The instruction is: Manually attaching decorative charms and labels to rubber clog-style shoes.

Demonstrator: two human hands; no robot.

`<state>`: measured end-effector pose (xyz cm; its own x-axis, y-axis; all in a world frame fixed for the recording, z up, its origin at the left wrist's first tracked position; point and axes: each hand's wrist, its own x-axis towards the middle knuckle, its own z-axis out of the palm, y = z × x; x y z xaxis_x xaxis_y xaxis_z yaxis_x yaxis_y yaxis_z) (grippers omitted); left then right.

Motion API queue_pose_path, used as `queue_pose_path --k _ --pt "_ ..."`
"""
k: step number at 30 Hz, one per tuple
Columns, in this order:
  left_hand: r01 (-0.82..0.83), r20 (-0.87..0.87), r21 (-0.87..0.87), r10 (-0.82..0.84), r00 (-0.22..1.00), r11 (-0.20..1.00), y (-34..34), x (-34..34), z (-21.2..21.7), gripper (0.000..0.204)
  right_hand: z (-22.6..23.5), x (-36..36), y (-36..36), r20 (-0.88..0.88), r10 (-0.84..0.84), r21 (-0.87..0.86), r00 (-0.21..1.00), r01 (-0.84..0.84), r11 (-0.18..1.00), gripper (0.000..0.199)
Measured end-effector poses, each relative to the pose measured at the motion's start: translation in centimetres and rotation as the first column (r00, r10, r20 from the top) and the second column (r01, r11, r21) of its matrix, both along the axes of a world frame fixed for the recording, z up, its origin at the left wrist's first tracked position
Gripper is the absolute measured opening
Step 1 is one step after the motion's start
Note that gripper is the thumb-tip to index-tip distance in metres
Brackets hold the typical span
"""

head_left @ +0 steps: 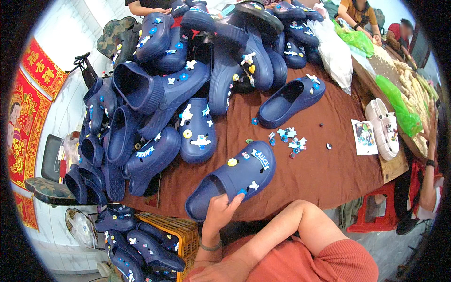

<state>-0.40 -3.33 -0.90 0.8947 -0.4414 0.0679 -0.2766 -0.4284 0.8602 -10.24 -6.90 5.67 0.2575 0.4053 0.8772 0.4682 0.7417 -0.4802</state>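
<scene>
My left hand (219, 214) grips a navy blue clog (239, 171) by the rim of its foot opening, thumb on the outer side. This clog carries a lettered charm, a yellow round one, a pink one and a white figure. Bent across my body, my right arm brings my right hand (221, 272) to the lower edge, by my left forearm; it holds nothing visible, its fingers stretched and partly cut off. Beyond the held clog lie loose blue and white charms (292, 141) on the brown cloth (329, 174). Another navy clog (293, 101) rests behind them, charms on its toe.
Navy clogs (159, 89) are heaped over the table's left and far side. More fill an orange crate (191, 239) below. At right are a picture card (365, 136), a white clog (383, 129) and a red stool (373, 211). Other people work around the tables.
</scene>
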Motion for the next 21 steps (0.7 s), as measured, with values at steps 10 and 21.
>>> queue_pose_path --k 10,21 --pt "-0.017 0.002 -0.034 0.017 1.0 0.999 0.3 0.2 -1.2 0.042 -0.1 0.2 0.1 0.031 -0.039 -0.036 0.999 0.04 0.999 0.033" --pt "-0.022 0.008 0.002 0.022 1.0 1.0 0.3 0.1 -0.6 0.042 1.5 1.0 -0.2 -0.097 -0.043 0.018 0.994 0.045 0.999 0.017"
